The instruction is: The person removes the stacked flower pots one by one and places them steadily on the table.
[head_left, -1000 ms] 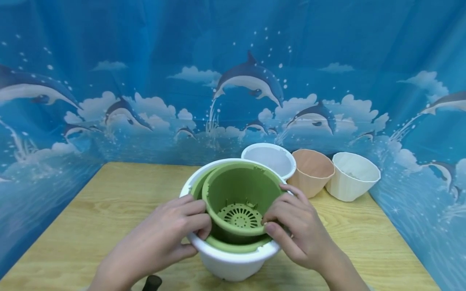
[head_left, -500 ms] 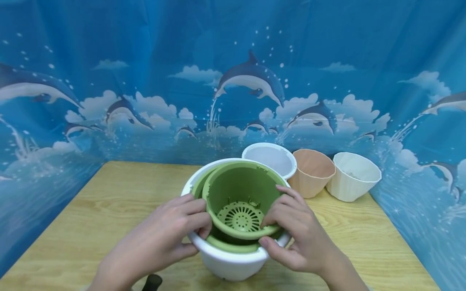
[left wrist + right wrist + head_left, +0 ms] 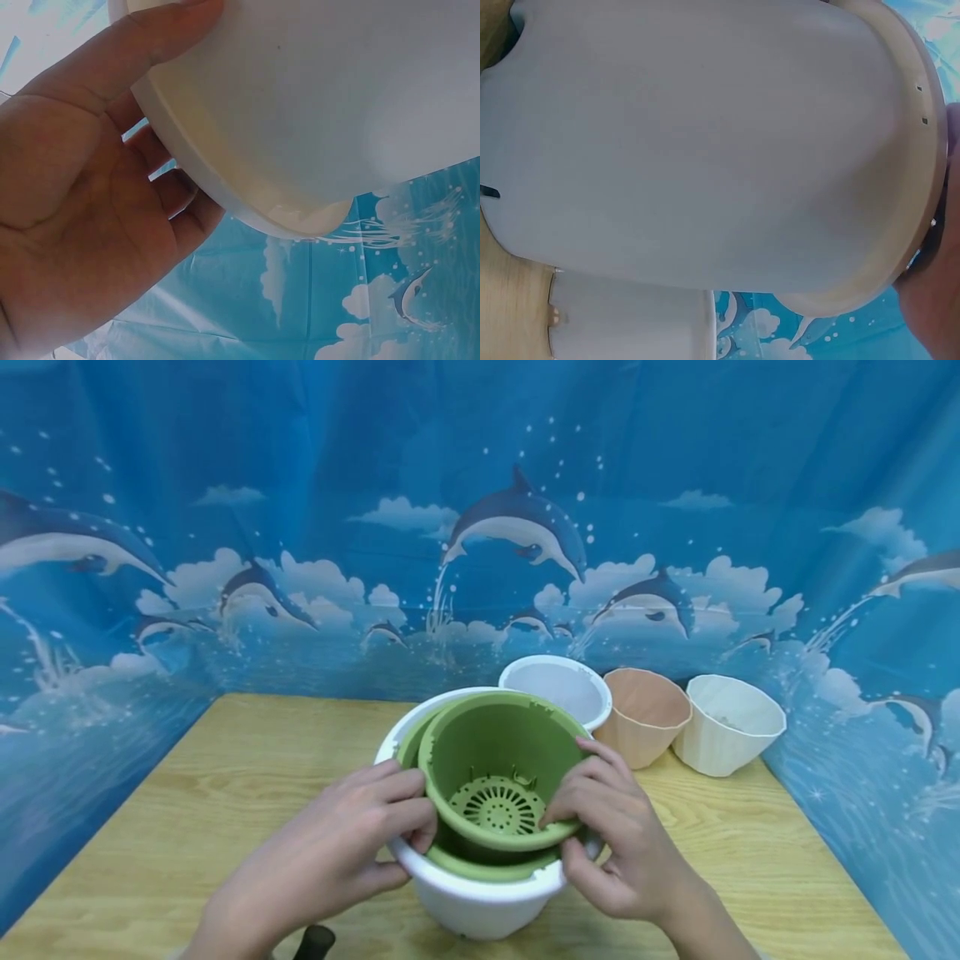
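In the head view, a white flowerpot (image 3: 480, 906) stands on the table with a green pot (image 3: 487, 868) nested inside it. A second green pot (image 3: 517, 735), with a slotted bottom, sits tilted within that one. My left hand (image 3: 360, 835) grips the white pot's rim at the left, fingers curled over the edge; in the left wrist view its thumb lies along the pot's outer wall (image 3: 315, 97). My right hand (image 3: 618, 827) pinches the inner green pot's rim at the right, fingers inside and thumb below the edge. In the right wrist view the white wall (image 3: 690, 142) hides most of that hand.
Behind the nested pots stand a white pot (image 3: 555, 685), a peach faceted pot (image 3: 641, 727) and a cream faceted pot (image 3: 723, 743). A dark handle (image 3: 315, 942) pokes out by my left forearm. A blue dolphin curtain (image 3: 337, 568) surrounds the wooden table (image 3: 247, 760).
My right thumb has slid off the top of the inner green pot's rim and moved below it. The left hand and the pots stay nearly in place.
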A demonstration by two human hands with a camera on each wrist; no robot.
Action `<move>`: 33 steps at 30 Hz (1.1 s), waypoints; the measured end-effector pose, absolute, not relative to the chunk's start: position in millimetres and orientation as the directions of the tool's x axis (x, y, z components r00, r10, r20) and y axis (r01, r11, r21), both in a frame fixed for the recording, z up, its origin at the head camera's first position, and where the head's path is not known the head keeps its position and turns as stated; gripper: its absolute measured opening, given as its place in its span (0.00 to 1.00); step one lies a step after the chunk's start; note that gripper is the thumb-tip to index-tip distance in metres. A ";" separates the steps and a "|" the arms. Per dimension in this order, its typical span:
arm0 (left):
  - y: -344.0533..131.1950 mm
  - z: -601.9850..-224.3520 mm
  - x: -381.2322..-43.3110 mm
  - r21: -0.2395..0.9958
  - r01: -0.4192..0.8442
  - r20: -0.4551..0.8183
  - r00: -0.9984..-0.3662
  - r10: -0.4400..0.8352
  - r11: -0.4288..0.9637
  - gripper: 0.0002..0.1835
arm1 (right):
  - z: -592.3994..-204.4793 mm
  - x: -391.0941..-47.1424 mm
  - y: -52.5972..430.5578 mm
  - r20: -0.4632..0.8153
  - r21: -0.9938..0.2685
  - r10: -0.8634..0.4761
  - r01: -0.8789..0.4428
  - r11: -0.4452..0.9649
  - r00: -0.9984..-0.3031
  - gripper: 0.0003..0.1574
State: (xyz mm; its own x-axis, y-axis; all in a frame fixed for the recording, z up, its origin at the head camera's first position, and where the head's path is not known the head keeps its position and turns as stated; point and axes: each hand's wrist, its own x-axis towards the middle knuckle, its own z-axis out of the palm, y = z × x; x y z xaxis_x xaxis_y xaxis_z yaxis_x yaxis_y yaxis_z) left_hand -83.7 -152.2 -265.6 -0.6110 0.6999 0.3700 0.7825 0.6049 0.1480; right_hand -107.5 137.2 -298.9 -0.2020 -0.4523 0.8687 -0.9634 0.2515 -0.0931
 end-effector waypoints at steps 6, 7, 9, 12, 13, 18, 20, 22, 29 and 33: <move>-151.6 -265.6 -84.4 0.139 0.782 0.376 -0.610 0.698 0.608 0.22 | -297.1 -105.9 137.2 0.890 -0.091 -0.403 -0.950 0.298 -0.211 0.16; -151.7 -265.6 -84.4 0.140 0.780 0.371 -0.612 0.698 0.610 0.21 | -296.7 -105.6 137.1 0.892 -0.089 -0.400 -0.949 0.302 -0.211 0.15; -151.9 -265.6 -84.1 0.143 0.777 0.363 -0.618 0.697 0.613 0.21 | -296.4 -105.3 136.9 0.894 -0.088 -0.397 -0.949 0.303 -0.210 0.15; -152.4 -265.9 -83.6 0.152 0.774 0.355 -0.623 0.697 0.615 0.21 | -296.5 -105.0 136.3 0.895 -0.090 -0.395 -0.950 0.298 -0.208 0.15; -152.5 -266.0 -83.5 0.155 0.772 0.354 -0.626 0.695 0.617 0.21 | -296.5 -104.8 136.1 0.895 -0.091 -0.395 -0.951 0.295 -0.208 0.15; -152.7 -266.2 -83.2 0.154 0.772 0.359 -0.625 0.693 0.617 0.20 | -296.9 -105.8 135.2 0.901 -0.080 -0.389 -0.956 0.282 -0.190 0.10; -152.8 -266.3 -83.3 0.152 0.773 0.362 -0.623 0.693 0.616 0.20 | -296.7 -106.7 135.2 0.905 -0.072 -0.386 -0.958 0.279 -0.181 0.08; -152.9 -266.4 -83.5 0.148 0.774 0.367 -0.621 0.693 0.616 0.20 | -296.3 -107.5 135.0 0.908 -0.064 -0.383 -0.959 0.277 -0.171 0.09; -152.7 -266.2 -84.3 0.147 0.775 0.379 -0.619 0.688 0.615 0.21 | -294.5 -108.0 135.3 0.918 -0.045 -0.367 -0.960 0.278 -0.149 0.06; -152.8 -266.1 -83.5 0.146 0.772 0.379 -0.621 0.686 0.618 0.21 | -292.7 -107.0 136.3 0.924 -0.072 -0.350 -0.968 0.242 -0.156 0.07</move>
State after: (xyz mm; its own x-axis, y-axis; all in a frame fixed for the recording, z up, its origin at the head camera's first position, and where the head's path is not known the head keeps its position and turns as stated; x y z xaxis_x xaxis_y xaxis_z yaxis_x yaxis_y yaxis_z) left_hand -83.5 -152.8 -266.1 -0.6212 0.6861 0.3787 0.7722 0.6183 0.1465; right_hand -107.0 136.3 -292.7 -0.1559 -0.3501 0.9237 -0.9676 0.2421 -0.0715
